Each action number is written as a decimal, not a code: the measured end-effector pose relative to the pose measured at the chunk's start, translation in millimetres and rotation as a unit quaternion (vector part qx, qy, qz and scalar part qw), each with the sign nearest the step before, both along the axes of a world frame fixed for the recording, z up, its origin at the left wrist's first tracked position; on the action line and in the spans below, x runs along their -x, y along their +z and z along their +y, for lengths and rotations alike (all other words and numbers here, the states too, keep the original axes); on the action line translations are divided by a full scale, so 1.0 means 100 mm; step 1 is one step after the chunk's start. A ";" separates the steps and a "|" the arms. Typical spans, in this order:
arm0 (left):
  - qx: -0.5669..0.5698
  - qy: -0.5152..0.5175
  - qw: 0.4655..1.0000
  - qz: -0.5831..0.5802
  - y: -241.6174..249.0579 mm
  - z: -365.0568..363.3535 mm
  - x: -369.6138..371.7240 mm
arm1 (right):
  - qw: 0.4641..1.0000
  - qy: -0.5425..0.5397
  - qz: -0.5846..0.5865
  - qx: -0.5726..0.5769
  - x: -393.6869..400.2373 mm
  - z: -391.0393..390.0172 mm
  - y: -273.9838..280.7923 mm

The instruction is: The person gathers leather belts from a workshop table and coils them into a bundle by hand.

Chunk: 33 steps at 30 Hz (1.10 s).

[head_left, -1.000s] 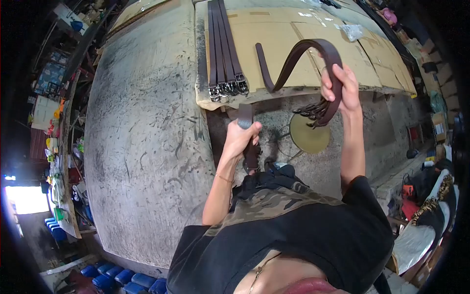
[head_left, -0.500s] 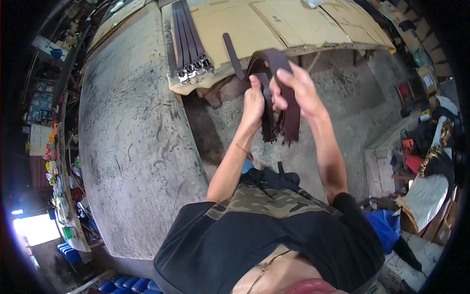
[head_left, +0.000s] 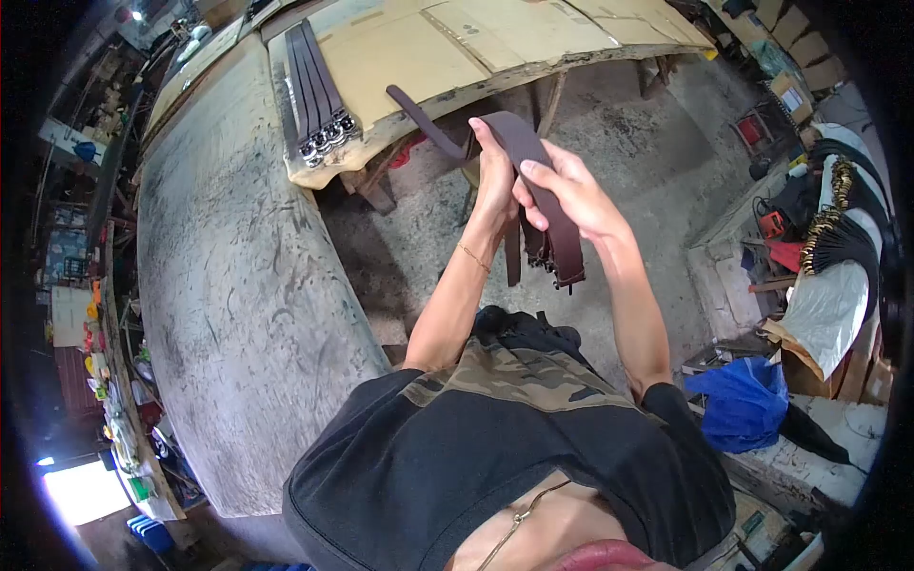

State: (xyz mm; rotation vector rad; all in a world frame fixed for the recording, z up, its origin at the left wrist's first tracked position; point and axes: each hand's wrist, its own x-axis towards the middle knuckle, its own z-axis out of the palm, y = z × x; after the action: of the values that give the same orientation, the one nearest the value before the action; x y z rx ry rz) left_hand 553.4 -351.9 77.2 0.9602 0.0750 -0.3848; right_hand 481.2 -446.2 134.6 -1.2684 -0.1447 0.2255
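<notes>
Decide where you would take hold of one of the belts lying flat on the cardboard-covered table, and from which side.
Grip a flat belt near its buckle end, coming from the table's front edge. The buckles line up there at the rim, giving likely room to pinch the strap from above and below.

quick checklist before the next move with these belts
1. Both hands on the dark brown belts: ok; left hand and right hand grip them.
2. Strap ends hang free below the hands: ok.
3. One strap's tail lies on the cardboard-covered table: ok.
4. Row of finished belts lies flat, buckles at the table edge: ok.
5. Number of belts in hand: cannot tell.
</notes>
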 end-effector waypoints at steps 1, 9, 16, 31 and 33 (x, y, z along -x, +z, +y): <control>0.004 0.007 1.000 0.003 -0.01 -0.05 0.01 | 1.000 0.002 -0.013 0.022 0.04 -0.02 -0.01; 0.048 -0.025 0.998 0.025 -0.08 -0.19 -0.13 | 0.999 -0.017 0.048 0.005 0.22 -0.26 -0.02; 0.040 0.055 0.997 0.024 0.07 -0.24 -0.04 | 0.996 0.019 0.079 0.041 0.20 -0.50 -0.13; -0.043 0.238 0.960 -0.144 0.38 -0.55 0.05 | 0.843 -0.256 -0.224 0.416 0.26 -0.58 -0.63; -0.085 0.265 0.950 -0.142 0.37 -0.61 0.01 | 0.846 -0.254 -0.195 0.427 0.27 -0.56 -0.63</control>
State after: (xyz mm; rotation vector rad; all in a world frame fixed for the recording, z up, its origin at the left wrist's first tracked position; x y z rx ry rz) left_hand 552.1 -412.8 114.4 1.1122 0.1007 0.2609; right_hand 454.3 -502.3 71.3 -2.1836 -0.0436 -0.4985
